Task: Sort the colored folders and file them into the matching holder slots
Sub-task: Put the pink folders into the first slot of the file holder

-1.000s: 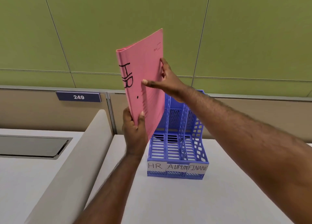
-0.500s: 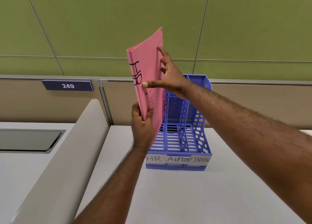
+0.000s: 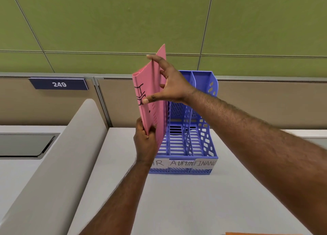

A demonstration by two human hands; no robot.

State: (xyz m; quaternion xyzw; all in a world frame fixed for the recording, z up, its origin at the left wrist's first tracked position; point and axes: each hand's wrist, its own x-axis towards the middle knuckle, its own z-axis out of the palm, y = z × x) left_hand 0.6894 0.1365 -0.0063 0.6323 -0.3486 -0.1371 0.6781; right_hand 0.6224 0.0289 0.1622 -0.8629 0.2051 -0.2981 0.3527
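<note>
Since the earlier frames the pink folder (image 3: 152, 100) has turned from face-on to nearly edge-on and dropped toward the blue three-slot file holder (image 3: 203, 121); its "HR" marking now shows foreshortened near the spine.

Folder pos.: held in the air, upright, long axis vertical w/ a slight lean, top corner tipped to the right. Lower end overlaps the holder's left side in view; whether it has entered a slot cannot be told, since the left hand and the folder itself hide that spot.

Grip, left hand (image 3: 144, 140): fingers and thumb curled round the folder's lower edge, pinching it from below.

Grip, right hand (image 3: 172, 88): spread across the upper half, index at the top edge, thumb (image 3: 147, 100) pressed on the near face beside the marking. It steadies the sheet more than it carries it.

Key relation: target slot lies directly below and just right of the lower grip. Slot labels on the holder's front edge read, left to right, a partly hidden "HR" label (image 3: 160, 163), "ADMIN" (image 3: 181, 163), "FINANC" (image 3: 205, 163). Left hand is nearer the slot mouth and prob. blocks it; est. next move needs that hand to clear while the right guides the folder straight down.

Holder stands at the rear of the grey desk (image 3: 185, 199), against the partition. Orange folder corner (image 3: 247, 233) shows at the desk's near edge.
</note>
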